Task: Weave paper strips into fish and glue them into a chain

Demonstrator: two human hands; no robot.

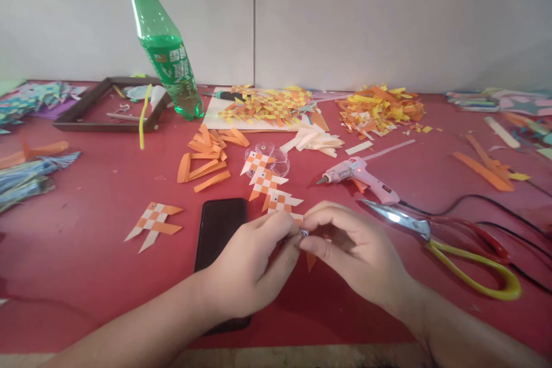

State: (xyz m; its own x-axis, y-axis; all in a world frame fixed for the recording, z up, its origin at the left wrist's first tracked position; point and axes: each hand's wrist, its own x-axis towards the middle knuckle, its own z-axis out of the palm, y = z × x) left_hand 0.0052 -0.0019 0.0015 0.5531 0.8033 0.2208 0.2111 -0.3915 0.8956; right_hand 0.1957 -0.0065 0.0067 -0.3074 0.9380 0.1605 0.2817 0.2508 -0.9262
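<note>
My left hand (263,264) and my right hand (357,259) meet fingertip to fingertip near the table's front. Both pinch at a tiny whitish-blue thing (304,233), too small to name. An orange paper point (310,261) shows below the fingers; what it belongs to is hidden. Just beyond my hands lies a row of woven orange-and-white paper fish (264,182), partly over a clear petal-shaped tray (281,162). Another woven paper fish (155,219) rests to the left. My left hand and forearm cover part of a black phone (221,224).
A pink glue gun (362,175) and yellow-and-red-handled scissors (470,259) lie at right, with a black cord (457,204) behind. Orange strips (204,155), white strips (317,139) and a yellow-orange paper pile (379,108) sit farther back. A green bottle (168,63) stands by a dark frame (106,126).
</note>
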